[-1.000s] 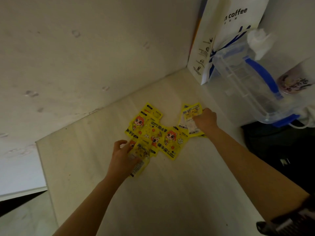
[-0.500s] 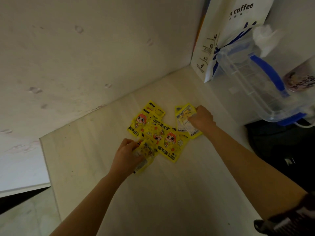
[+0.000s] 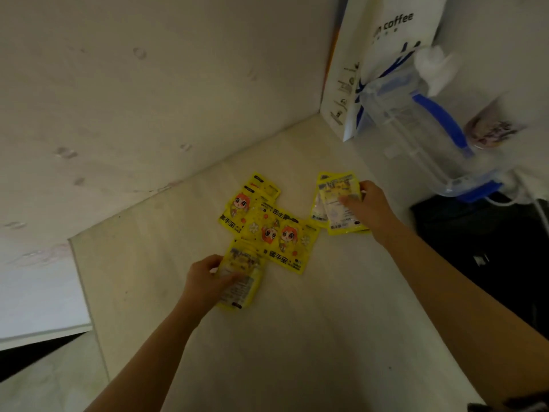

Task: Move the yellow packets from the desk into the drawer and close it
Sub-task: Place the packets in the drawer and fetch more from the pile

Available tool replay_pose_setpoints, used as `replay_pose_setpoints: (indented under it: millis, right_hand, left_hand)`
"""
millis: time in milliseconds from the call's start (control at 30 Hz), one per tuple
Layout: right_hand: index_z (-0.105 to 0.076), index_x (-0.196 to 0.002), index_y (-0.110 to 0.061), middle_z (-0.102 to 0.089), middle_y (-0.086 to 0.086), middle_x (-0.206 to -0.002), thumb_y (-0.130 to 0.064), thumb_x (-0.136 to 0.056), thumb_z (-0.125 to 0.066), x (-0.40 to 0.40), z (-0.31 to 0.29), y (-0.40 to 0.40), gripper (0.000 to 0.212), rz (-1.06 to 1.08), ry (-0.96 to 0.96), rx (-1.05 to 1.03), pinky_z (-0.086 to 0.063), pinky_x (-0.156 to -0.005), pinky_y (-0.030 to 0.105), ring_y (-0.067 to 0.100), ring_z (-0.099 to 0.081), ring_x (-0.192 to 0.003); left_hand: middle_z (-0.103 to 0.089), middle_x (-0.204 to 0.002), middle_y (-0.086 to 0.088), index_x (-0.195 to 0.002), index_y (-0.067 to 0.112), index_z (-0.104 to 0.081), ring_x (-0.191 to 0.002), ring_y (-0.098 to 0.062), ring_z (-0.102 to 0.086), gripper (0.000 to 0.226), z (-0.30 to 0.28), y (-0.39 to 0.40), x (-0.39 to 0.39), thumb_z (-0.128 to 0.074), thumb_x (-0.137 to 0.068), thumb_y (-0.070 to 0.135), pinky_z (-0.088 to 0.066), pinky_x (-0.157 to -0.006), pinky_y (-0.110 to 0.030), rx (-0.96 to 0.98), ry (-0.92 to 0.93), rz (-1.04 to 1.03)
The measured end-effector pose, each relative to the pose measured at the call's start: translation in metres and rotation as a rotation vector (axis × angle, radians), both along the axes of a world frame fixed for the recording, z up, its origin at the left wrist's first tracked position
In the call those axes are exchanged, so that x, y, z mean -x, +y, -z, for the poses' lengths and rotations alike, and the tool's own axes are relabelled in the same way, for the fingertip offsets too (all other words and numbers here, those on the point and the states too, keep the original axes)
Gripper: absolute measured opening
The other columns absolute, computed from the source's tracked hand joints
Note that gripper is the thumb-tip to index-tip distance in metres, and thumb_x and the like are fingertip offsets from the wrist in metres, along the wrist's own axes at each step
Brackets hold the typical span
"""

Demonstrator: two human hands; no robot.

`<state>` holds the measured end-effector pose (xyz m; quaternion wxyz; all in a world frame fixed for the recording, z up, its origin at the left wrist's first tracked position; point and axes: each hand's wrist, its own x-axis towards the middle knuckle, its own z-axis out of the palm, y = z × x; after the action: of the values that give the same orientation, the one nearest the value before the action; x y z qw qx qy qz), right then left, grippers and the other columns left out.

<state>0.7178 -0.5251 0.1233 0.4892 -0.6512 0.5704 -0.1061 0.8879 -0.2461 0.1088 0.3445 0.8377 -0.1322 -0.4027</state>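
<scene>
Several yellow packets (image 3: 269,224) with a cartoon face lie overlapping on the pale desk (image 3: 282,337) near the wall corner. My left hand (image 3: 205,282) grips one yellow packet (image 3: 246,278) at the pile's near-left edge, thumb on top. My right hand (image 3: 370,208) grips a small stack of yellow packets (image 3: 335,200) to the right of the pile, thumb across their face. The drawer is not in view.
A white paper coffee bag (image 3: 371,60) stands in the far corner. A clear plastic container with blue handle (image 3: 427,135) stands to its right. A black object (image 3: 487,248) lies at the desk's right side. The desk's left edge (image 3: 86,307) drops off.
Both hands have closed on their packets and lifted them slightly; my right hand's stack has shifted a little right, away from the pile.
</scene>
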Motion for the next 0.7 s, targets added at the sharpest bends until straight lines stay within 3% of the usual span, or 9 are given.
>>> replay_pose_setpoints:
  millis: [100, 233, 400, 567, 700]
  right_hand:
    - [-0.053, -0.106, -0.014, -0.060, 0.006, -0.106, -0.020, -0.087, -0.065, 0.017, -0.015, 0.024, 0.024, 0.075, -0.085, -0.008, -0.054, -0.087, 0.045, 0.026, -0.062, -0.097]
    - [-0.051, -0.101, -0.013, -0.060, 0.008, -0.101, -0.017, -0.089, -0.062, 0.043, -0.025, 0.077, 0.017, 0.145, -0.117, -0.043, -0.054, -0.079, 0.042, 0.022, -0.061, -0.089]
    - [-0.052, -0.104, -0.012, -0.061, 0.007, -0.102, -0.016, -0.090, -0.061, 0.077, -0.020, 0.159, 0.017, 0.276, -0.138, -0.131, -0.052, -0.064, 0.029, 0.014, -0.061, -0.080]
    - [-0.054, -0.108, -0.013, -0.064, 0.008, -0.106, -0.018, -0.090, -0.062, 0.105, -0.014, 0.237, 0.021, 0.465, -0.132, -0.172, -0.057, -0.076, 0.039, 0.024, -0.065, -0.092]
    - [-0.055, -0.108, -0.009, -0.063, 0.007, -0.105, -0.019, -0.089, -0.063, 0.128, -0.017, 0.296, 0.023, 0.594, -0.151, -0.180, -0.054, -0.074, 0.037, 0.024, -0.063, -0.090]
  left_hand:
    - [-0.071, -0.080, -0.003, -0.082, 0.020, -0.070, -0.065, -0.018, -0.069, 0.015, -0.009, 0.007, 0.010, -0.081, -0.071, 0.017, -0.055, -0.050, -0.029, 0.086, 0.053, -0.093]
    - [-0.072, -0.079, -0.006, -0.085, 0.015, -0.071, -0.063, -0.017, -0.069, 0.014, -0.012, 0.020, 0.021, -0.079, -0.074, 0.018, -0.052, -0.048, -0.028, 0.144, 0.101, -0.103]
    - [-0.075, -0.082, -0.008, -0.089, 0.016, -0.073, -0.076, -0.026, -0.073, 0.012, -0.011, 0.040, 0.030, -0.076, -0.078, 0.018, -0.060, -0.063, -0.038, 0.176, 0.184, 0.035]
    - [-0.075, -0.090, -0.015, -0.095, 0.009, -0.073, -0.084, -0.032, -0.072, 0.014, -0.010, 0.064, 0.039, -0.071, -0.082, 0.016, -0.059, -0.075, -0.050, 0.217, 0.289, 0.142]
    - [-0.075, -0.093, -0.015, -0.095, 0.009, -0.073, -0.087, -0.033, -0.072, 0.012, -0.010, 0.083, 0.055, -0.068, -0.085, 0.014, -0.059, -0.077, -0.051, 0.217, 0.338, 0.252]
